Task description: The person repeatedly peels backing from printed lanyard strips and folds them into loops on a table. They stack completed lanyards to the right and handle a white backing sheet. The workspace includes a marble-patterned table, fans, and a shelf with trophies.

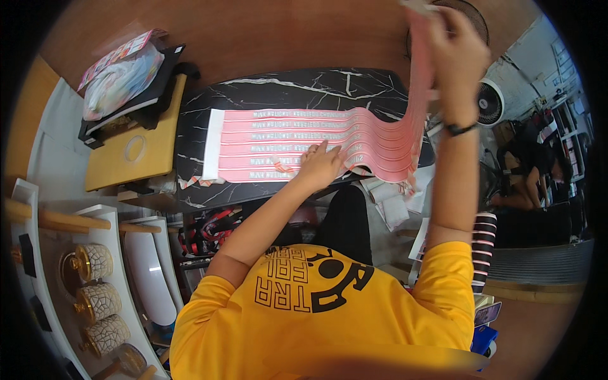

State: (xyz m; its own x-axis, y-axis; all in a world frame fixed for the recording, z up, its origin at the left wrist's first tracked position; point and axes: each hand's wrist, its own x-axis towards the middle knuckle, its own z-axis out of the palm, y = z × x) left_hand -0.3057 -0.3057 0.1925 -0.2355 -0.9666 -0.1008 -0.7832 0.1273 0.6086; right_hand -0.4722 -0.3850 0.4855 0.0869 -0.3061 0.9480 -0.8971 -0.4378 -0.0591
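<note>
A long pink striped sheet (278,141), printed with rows of pale lettering, lies along a black marble-patterned table (253,92). Its left end has a plain white band (213,144), and narrow cut strips (283,165) lie on and beside it. My left hand (318,168) rests on the sheet near its middle, fingers spread. Beyond the table's right side, my right hand (461,60) is raised high, its fingers closed on the far end of the sheet. Between my hands the sheet ripples, then rises steeply.
At left, a yellow board (130,155) bears a roll of clear tape (135,149); a filled plastic bag (123,79) sits behind. White shelves (114,253) hold patterned jars (95,301). Papers (391,206) lie below the table's right end. A fan (489,101) and another person (532,164) are farther right.
</note>
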